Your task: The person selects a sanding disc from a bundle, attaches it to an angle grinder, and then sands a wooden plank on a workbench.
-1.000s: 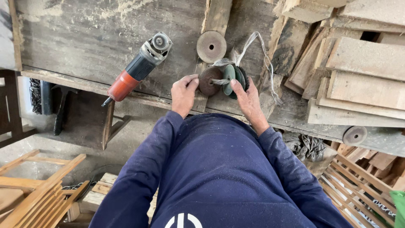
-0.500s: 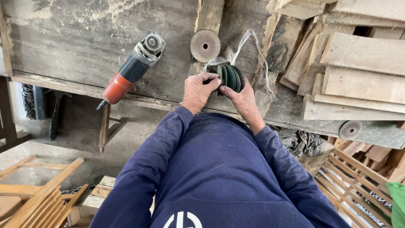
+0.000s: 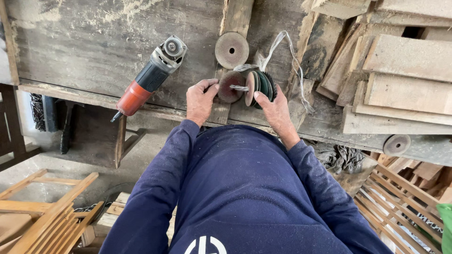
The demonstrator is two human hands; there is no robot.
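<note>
1. A stack of green-edged abrasive discs [image 3: 262, 86] stands on edge near the front of the wooden desk [image 3: 84, 51], strung on a loop of pale twine [image 3: 278, 44] that trails away toward 12 and 1 o'clock.
2. A single brown disc [image 3: 229, 87] stands just at 9 o'clock of the stack, tipped away from it, with the twine running through its middle hole.
3. The right hand [image 3: 275, 110] lies at 5 o'clock of the stack, fingers curled round its lower edge and thumb against its near face, grasping the stack.
4. The left hand [image 3: 201, 98] sits at 9 o'clock of the brown disc, its fingertips pinching that disc's rim.
5. A second brown disc [image 3: 232, 50] lies flat at 12 o'clock of the held one, resting on a narrow upright plank [image 3: 235, 16], apart from both hands.
6. An angle grinder [image 3: 150, 75] with a grey head and an orange-red handle lies at 9 to 10 o'clock of the hands, well apart from them, its head pointing toward 1 o'clock.
7. Rough-sawn boards [image 3: 405, 61] are heaped at 2 to 3 o'clock, overlapping one another.
8. Another worn disc [image 3: 396, 144] lies at 4 o'clock near the desk's front edge, well apart from the hands.
9. A knot of dark cord [image 3: 346, 159] hangs just below that edge.
10. Light wooden frames [image 3: 42, 216] stand on the floor at 7 o'clock, and slatted pieces [image 3: 405, 207] at 5 o'clock.
11. The person's dark blue sleeves [image 3: 155, 188] fill the lower middle of the view.
</note>
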